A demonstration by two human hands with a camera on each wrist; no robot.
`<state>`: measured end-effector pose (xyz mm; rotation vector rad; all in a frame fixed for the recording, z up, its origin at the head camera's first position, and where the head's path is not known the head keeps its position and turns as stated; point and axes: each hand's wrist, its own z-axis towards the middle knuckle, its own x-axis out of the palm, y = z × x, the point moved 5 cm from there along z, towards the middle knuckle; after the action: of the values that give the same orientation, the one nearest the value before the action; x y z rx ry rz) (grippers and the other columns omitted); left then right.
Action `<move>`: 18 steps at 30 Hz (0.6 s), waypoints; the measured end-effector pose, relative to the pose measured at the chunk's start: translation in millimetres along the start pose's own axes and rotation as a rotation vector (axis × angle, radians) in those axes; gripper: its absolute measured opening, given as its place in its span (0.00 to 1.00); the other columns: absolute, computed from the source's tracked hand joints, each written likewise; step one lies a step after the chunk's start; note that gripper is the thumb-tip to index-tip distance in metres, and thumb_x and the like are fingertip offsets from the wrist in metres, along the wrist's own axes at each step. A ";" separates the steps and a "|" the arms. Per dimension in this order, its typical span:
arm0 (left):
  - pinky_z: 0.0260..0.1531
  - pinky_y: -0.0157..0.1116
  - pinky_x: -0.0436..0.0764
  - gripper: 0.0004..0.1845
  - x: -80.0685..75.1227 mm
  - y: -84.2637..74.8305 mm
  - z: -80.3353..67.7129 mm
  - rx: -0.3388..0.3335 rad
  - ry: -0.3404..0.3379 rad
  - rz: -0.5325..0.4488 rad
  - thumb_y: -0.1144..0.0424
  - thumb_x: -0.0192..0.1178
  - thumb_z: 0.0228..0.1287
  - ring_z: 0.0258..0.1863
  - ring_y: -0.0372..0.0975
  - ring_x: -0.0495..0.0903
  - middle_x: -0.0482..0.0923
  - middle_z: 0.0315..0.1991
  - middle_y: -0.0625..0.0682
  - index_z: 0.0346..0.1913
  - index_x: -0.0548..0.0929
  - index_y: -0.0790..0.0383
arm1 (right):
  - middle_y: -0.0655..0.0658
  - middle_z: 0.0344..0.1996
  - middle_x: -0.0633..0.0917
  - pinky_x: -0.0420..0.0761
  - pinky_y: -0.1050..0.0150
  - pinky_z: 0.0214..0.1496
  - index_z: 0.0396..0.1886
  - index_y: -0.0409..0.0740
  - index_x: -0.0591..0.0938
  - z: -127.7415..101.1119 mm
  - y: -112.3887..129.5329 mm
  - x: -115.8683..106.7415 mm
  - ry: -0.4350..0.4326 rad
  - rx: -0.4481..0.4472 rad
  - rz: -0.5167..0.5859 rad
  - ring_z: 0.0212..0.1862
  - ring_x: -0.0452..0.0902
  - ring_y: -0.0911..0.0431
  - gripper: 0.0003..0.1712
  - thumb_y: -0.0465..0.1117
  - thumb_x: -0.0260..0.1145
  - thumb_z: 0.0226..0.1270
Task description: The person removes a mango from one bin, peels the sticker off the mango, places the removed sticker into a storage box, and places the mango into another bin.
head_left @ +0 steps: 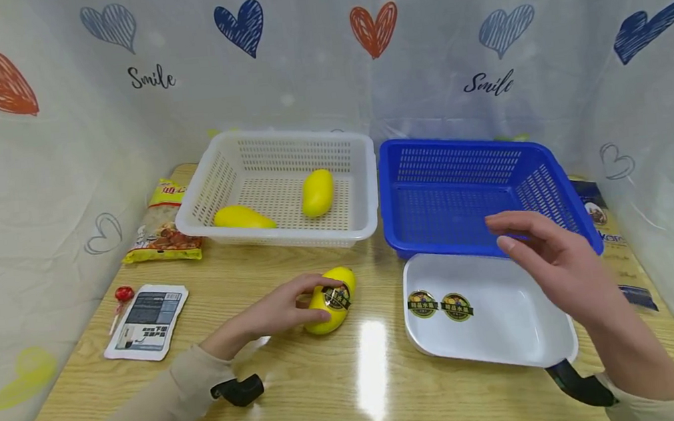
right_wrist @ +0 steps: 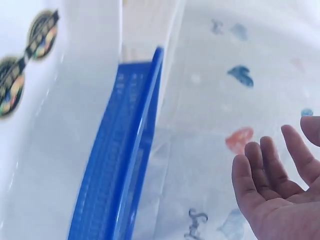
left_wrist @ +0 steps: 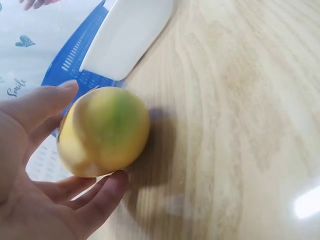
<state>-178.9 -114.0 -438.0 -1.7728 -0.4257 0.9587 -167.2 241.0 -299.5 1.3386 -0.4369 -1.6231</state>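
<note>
The left hand (head_left: 279, 309) cups a stickered yellow mango (head_left: 331, 300) on the table at its 3 o'clock, while the right hand (head_left: 548, 255) hovers relaxed and empty above the white tray (head_left: 504, 336) with two stickers (head_left: 439, 305); three mangoes total.

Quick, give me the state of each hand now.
Left hand: grips the stickered yellow mango on the table.
Right hand: open, holding nothing.

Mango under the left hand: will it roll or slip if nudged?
The mango is rounded and egg-shaped, lying on the glossy table, so it would probably roll or wobble. Its skin looks smooth, so possibly slippery. The left hand cups it, likely steadying it.
</note>
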 end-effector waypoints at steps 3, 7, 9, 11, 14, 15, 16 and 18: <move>0.57 0.45 0.75 0.28 2.5 1.3 0.0 0.007 -0.037 -0.034 0.59 0.68 0.63 0.63 0.47 0.67 0.66 0.68 0.53 0.66 0.74 0.50 | 0.48 0.52 0.81 0.76 0.76 0.49 0.58 0.36 0.79 4.2 8.0 20.2 0.027 -0.052 0.050 0.53 0.77 0.63 0.18 0.26 0.57 0.71; 0.53 0.42 0.78 0.30 5.4 3.4 -0.4 -0.008 -0.092 -0.066 0.62 0.70 0.60 0.63 0.53 0.67 0.59 0.70 0.61 0.66 0.74 0.51 | 0.48 0.50 0.82 0.78 0.73 0.49 0.55 0.38 0.81 11.3 13.0 51.1 0.056 -0.088 0.145 0.52 0.78 0.59 0.17 0.25 0.59 0.69; 0.54 0.43 0.78 0.31 5.7 4.4 -1.3 -0.030 -0.110 -0.062 0.62 0.70 0.60 0.63 0.54 0.67 0.56 0.70 0.62 0.67 0.75 0.50 | 0.48 0.49 0.83 0.79 0.71 0.49 0.54 0.41 0.82 14.2 13.2 67.3 0.077 -0.083 0.176 0.51 0.79 0.57 0.16 0.26 0.59 0.69; 0.56 0.47 0.76 0.31 5.6 5.0 -2.0 -0.042 -0.113 -0.049 0.63 0.69 0.61 0.63 0.55 0.66 0.54 0.70 0.63 0.67 0.74 0.49 | 0.49 0.49 0.83 0.79 0.69 0.49 0.53 0.45 0.82 16.3 12.2 83.9 0.114 -0.060 0.189 0.50 0.79 0.57 0.15 0.30 0.60 0.70; 0.61 0.53 0.71 0.30 4.1 5.4 -2.5 -0.046 -0.107 -0.008 0.63 0.67 0.62 0.67 0.56 0.62 0.55 0.70 0.63 0.67 0.74 0.47 | 0.52 0.49 0.82 0.80 0.66 0.49 0.53 0.48 0.82 18.6 9.7 108.1 0.184 -0.002 0.196 0.49 0.79 0.57 0.13 0.36 0.61 0.72; 0.62 0.54 0.69 0.30 3.5 5.5 -2.6 -0.044 -0.103 0.001 0.63 0.67 0.62 0.68 0.56 0.60 0.55 0.71 0.62 0.68 0.74 0.47 | 0.51 0.49 0.82 0.80 0.65 0.50 0.54 0.48 0.82 19.5 8.9 116.2 0.215 0.025 0.213 0.50 0.79 0.57 0.13 0.38 0.61 0.73; 0.63 0.55 0.67 0.30 2.9 5.6 -2.7 -0.044 -0.098 0.008 0.63 0.66 0.63 0.69 0.56 0.58 0.55 0.71 0.62 0.68 0.74 0.47 | 0.51 0.50 0.82 0.81 0.63 0.50 0.54 0.49 0.82 20.3 7.9 124.0 0.244 0.056 0.225 0.50 0.79 0.57 0.13 0.40 0.61 0.73; 0.65 0.56 0.64 0.29 1.7 5.9 -2.5 -0.043 -0.093 0.014 0.63 0.66 0.63 0.71 0.55 0.56 0.55 0.72 0.61 0.67 0.74 0.46 | 0.50 0.51 0.82 0.80 0.60 0.52 0.55 0.48 0.81 21.9 6.0 138.4 0.292 0.116 0.255 0.51 0.79 0.56 0.14 0.44 0.61 0.73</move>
<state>-176.7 -116.7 -443.6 -1.7767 -0.4961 1.0518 -176.8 117.2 -364.8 1.5130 -0.5070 -1.1874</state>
